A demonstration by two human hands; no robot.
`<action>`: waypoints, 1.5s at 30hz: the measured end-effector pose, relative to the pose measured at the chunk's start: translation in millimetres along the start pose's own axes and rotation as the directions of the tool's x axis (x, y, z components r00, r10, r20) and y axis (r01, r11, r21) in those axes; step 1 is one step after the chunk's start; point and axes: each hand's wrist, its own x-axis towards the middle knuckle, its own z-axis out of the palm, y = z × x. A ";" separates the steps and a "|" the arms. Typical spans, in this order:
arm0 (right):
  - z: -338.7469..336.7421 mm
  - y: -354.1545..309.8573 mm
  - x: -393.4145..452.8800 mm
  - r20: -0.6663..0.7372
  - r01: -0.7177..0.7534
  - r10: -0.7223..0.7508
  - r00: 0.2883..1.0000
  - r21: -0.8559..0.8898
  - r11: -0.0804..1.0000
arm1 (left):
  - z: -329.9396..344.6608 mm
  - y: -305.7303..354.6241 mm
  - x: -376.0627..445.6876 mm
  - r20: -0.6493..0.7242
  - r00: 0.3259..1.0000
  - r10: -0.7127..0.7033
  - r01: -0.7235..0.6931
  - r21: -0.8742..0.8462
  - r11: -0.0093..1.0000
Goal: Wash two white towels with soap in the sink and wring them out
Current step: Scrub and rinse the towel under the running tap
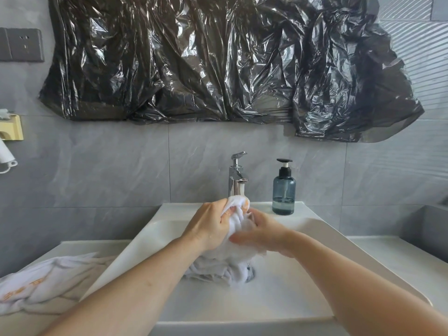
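Note:
A wet white towel [236, 260] with orange stitching is bunched up over the white sink [303, 282], its lower folds trailing onto the basin floor near the drain. My left hand [209, 225] grips the upper part of the towel just below the chrome faucet [237, 177]. My right hand [263, 232] holds the towel from the right, and the two hands are close together. A second white towel [46, 284] with orange lettering lies crumpled on the counter to the left of the sink. A blue soap pump bottle [283, 190] stands on the sink's back ledge, right of the faucet.
Black plastic sheeting [218, 59] covers the wall above the sink. A grey socket plate [21, 44] and a yellow holder [12, 128] hang on the left wall. Pale counter [397, 260] extends right of the sink, with a grey ledge [429, 229] beyond it.

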 end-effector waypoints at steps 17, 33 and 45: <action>-12.3 -8.3 -0.4 -0.239 -0.182 0.242 0.940 0.250 0.951 | 5.8 -2.5 1.9 0.110 0.959 -0.261 0.270 -0.074 0.960; -8.2 -2.1 5.3 -0.254 -0.128 0.123 0.959 -0.003 0.992 | -0.3 -0.6 -1.0 0.147 0.906 -0.396 0.419 -0.185 0.889; -9.6 -4.0 5.0 -0.280 -0.220 0.224 0.933 0.045 0.974 | 10.6 -9.4 -1.9 0.242 0.933 -0.266 0.283 -0.036 0.959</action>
